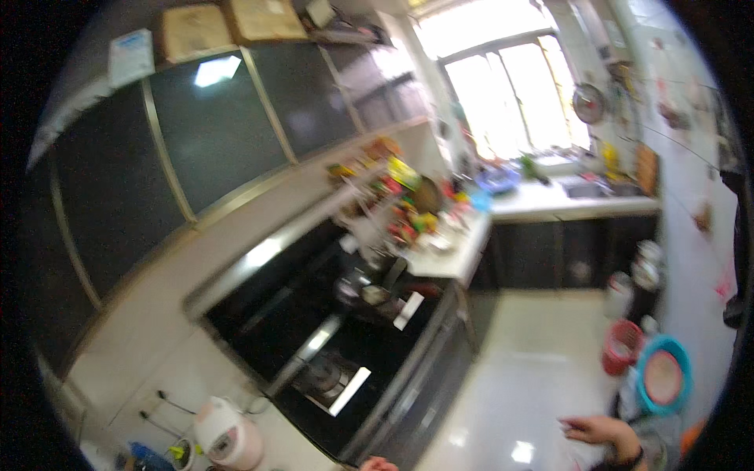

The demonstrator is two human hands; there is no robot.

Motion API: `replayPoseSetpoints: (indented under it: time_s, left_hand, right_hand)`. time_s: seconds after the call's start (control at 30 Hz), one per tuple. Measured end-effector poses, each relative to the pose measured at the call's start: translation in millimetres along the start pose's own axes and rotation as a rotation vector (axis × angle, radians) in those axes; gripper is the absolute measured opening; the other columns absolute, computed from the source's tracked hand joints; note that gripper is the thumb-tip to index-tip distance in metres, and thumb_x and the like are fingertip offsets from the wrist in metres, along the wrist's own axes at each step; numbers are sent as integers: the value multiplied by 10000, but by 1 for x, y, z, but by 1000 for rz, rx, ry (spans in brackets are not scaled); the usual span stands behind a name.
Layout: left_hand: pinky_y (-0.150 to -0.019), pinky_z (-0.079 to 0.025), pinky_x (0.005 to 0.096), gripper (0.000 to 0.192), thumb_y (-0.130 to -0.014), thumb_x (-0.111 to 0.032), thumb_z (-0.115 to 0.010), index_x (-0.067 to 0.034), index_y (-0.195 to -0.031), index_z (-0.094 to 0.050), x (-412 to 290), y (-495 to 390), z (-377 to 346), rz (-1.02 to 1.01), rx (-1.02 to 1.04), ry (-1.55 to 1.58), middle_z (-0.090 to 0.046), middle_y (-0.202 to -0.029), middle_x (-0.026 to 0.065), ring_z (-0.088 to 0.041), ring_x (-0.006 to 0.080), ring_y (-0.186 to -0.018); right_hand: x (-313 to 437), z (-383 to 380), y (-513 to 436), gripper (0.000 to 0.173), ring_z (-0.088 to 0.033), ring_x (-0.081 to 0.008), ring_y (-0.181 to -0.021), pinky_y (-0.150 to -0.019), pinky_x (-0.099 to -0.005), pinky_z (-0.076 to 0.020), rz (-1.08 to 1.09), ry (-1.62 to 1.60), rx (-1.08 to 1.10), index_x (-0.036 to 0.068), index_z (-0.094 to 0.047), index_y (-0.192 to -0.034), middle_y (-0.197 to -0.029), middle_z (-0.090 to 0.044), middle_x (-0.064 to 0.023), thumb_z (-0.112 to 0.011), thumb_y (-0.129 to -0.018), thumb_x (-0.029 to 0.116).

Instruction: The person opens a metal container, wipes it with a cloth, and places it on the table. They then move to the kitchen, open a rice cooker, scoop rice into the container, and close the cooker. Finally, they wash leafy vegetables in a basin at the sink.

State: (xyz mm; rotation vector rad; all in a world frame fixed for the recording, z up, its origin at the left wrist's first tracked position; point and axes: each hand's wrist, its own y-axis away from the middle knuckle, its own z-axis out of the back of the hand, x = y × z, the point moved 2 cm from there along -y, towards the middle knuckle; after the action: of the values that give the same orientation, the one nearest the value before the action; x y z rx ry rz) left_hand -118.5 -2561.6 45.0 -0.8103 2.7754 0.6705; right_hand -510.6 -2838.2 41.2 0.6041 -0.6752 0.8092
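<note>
My right hand (pixel 598 431) is low at the right, over the tiled floor (pixel 518 377), fingers pointing left and slightly apart. Nothing shows in it, and a dark band or cuff sits at the wrist. Only the fingers of my left hand (pixel 379 464) show at the bottom edge, below the front of the stove, so its grip is hidden. The black stove (pixel 377 347) has a bare near burner (pixel 324 380). At its far burner is a dark, blurred pan (pixel 371 294).
A pink and white rice cooker (pixel 227 435) stands beside the stove. Seasonings and packets (pixel 412 218) crowd the corner counter. Along the right wall are a red basket (pixel 622 347) and a turquoise basin (pixel 642 388). Dark wall cabinets (pixel 212 129) overhang the stove side. A sink (pixel 583 188) lies below the window.
</note>
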Motion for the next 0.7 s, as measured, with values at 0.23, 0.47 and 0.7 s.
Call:
replayPoseSetpoints:
  time_s: [0.23, 0.47, 0.7]
  left_hand:
    - [-659, -505, 315, 131, -901, -140, -588, -26, -840, -609, 20, -119, -69, 35, 63, -62, -622, -733, 72, -577, 189, -689]
    - [-606, -492, 256, 177, -915, -161, -594, -39, -787, -582, 23, -226, -134, 89, 43, -214, -592, -714, 56, -541, 164, -657]
    - [-622, -491, 262, 184, -934, -179, -567, -56, -798, -587, 104, -370, -238, 108, 60, -395, -596, -741, 38, -536, 145, -657]
  right_hand:
    - [-29, 67, -54, 458, -640, -278, -974, -835, -354, -496, 63, -155, -100, 49, -479, -1308, -1062, -654, -191, -585, -893, 209]
    - [-86, 103, -149, 478, -648, -295, -959, -816, -349, -510, 122, -267, -150, 69, -472, -1327, -1076, -655, -184, -604, -885, 190]
    - [-135, 184, -221, 501, -638, -299, -964, -825, -350, -507, -3, -171, -275, 133, -526, -1265, -1101, -648, -127, -565, -878, 448]
